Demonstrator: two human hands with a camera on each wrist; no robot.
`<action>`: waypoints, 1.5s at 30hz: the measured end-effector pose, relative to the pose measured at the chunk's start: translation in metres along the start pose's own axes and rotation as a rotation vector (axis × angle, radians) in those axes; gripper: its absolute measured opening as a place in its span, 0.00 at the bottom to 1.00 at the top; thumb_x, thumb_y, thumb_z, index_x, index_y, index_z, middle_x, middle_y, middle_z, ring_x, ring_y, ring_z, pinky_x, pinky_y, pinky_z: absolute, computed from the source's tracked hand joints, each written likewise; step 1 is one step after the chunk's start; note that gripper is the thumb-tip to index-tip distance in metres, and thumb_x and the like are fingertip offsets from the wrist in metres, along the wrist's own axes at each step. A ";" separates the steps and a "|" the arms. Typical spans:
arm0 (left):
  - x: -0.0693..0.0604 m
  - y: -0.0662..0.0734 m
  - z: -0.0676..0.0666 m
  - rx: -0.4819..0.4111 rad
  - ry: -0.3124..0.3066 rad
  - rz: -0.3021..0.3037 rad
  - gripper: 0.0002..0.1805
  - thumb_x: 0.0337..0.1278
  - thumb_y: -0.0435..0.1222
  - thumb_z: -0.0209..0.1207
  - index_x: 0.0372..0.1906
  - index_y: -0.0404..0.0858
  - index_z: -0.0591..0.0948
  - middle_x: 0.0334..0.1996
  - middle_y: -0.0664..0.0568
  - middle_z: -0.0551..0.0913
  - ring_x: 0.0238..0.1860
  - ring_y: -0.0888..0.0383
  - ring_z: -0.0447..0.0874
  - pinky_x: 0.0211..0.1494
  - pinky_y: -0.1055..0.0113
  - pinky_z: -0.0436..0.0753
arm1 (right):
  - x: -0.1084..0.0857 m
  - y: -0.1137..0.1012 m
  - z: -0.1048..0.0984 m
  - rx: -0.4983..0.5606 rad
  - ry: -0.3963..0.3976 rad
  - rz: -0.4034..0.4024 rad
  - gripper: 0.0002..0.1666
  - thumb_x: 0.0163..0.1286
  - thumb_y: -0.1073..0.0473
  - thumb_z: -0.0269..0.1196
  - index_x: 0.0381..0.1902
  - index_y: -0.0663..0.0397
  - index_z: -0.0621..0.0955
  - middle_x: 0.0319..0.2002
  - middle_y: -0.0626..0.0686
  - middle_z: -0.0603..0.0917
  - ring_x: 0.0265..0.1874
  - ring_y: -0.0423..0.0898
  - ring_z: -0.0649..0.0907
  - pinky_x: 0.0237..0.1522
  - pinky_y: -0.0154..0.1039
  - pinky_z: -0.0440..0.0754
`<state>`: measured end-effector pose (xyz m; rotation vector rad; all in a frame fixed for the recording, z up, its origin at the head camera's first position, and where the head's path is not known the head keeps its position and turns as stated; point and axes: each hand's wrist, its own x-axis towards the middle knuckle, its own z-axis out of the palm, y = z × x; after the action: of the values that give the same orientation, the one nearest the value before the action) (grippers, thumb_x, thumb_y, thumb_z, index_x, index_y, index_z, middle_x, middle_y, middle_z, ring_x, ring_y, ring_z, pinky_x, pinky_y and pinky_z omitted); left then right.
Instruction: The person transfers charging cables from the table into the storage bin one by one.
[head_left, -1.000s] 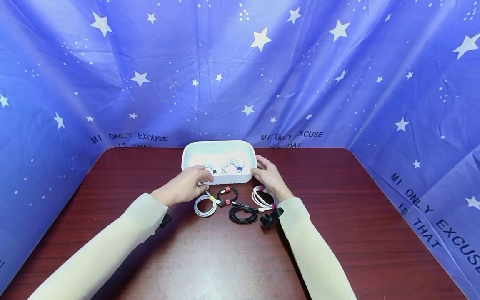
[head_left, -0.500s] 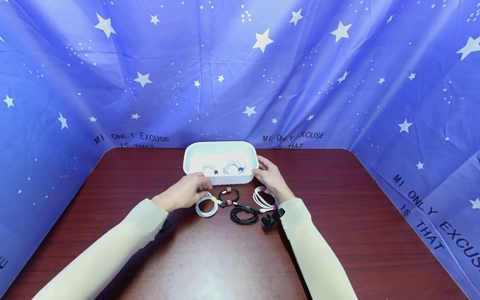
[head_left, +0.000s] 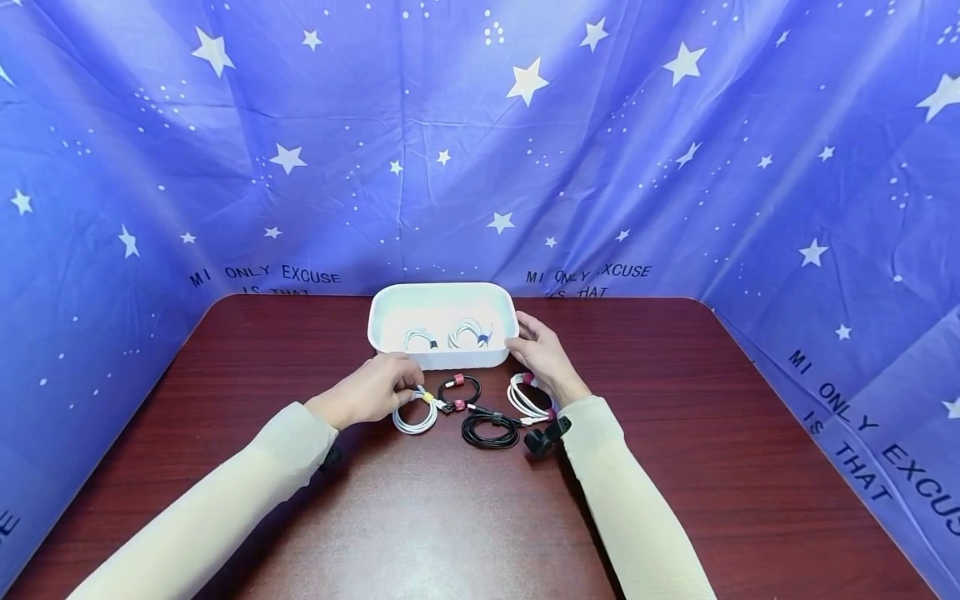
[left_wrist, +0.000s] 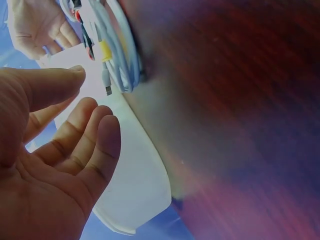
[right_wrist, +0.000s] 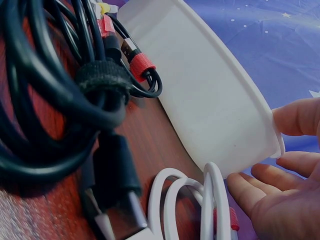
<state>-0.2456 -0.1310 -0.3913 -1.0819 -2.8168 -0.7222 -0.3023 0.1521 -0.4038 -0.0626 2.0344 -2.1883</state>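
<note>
Just in front of the white box (head_left: 467, 359), my left hand (head_left: 367, 390) hovers above the upper left of a white coiled cable with a yellow tie (head_left: 415, 416). Its thumb and fingers are apart and gently bent in the left wrist view, with nothing between them; the same cable (left_wrist: 125, 55) shows beyond the fingertips. At the box's right end, my right hand (head_left: 549, 358) touches the wall and corner with loosely extended fingers. The right wrist view shows those fingers (right_wrist: 280, 195) against the box (right_wrist: 210, 100). Two white coils (head_left: 420, 337) lie inside the box.
Between my hands lie a small black cable with red ties (head_left: 471, 385), a larger black coil (head_left: 487, 433) and a white coil with red ties (head_left: 525, 400). They are on the dark red table (head_left: 420, 533); a blue star-patterned curtain (head_left: 450, 192) hangs around it.
My left hand has drawn back from the box's front rim, slightly down and left toward the yellow-tied cable, uncovering the left coil in the box. My right hand stays at the box's end.
</note>
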 end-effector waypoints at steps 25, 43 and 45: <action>0.000 -0.001 0.014 0.047 -0.028 -0.040 0.07 0.51 0.27 0.64 0.34 0.42 0.82 0.32 0.55 0.79 0.36 0.57 0.77 0.39 0.62 0.78 | 0.000 0.001 -0.001 0.030 0.003 -0.012 0.40 0.65 0.74 0.54 0.73 0.62 0.55 0.68 0.65 0.63 0.65 0.56 0.67 0.63 0.41 0.68; 0.003 -0.003 0.018 0.060 -0.020 0.015 0.13 0.46 0.21 0.62 0.34 0.41 0.82 0.32 0.55 0.81 0.34 0.58 0.77 0.37 0.66 0.79 | -0.001 -0.001 0.000 0.033 -0.011 -0.015 0.40 0.65 0.75 0.53 0.73 0.64 0.53 0.69 0.66 0.61 0.66 0.57 0.66 0.65 0.44 0.66; 0.004 -0.003 0.018 0.053 -0.027 0.025 0.13 0.46 0.20 0.61 0.33 0.41 0.82 0.31 0.56 0.81 0.33 0.59 0.77 0.36 0.67 0.78 | -0.001 0.000 0.000 0.035 -0.013 -0.014 0.40 0.65 0.75 0.53 0.73 0.64 0.53 0.69 0.66 0.61 0.66 0.57 0.66 0.65 0.44 0.66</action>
<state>-0.2479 -0.1229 -0.4078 -1.1250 -2.8214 -0.6314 -0.3014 0.1520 -0.4034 -0.0868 1.9939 -2.2258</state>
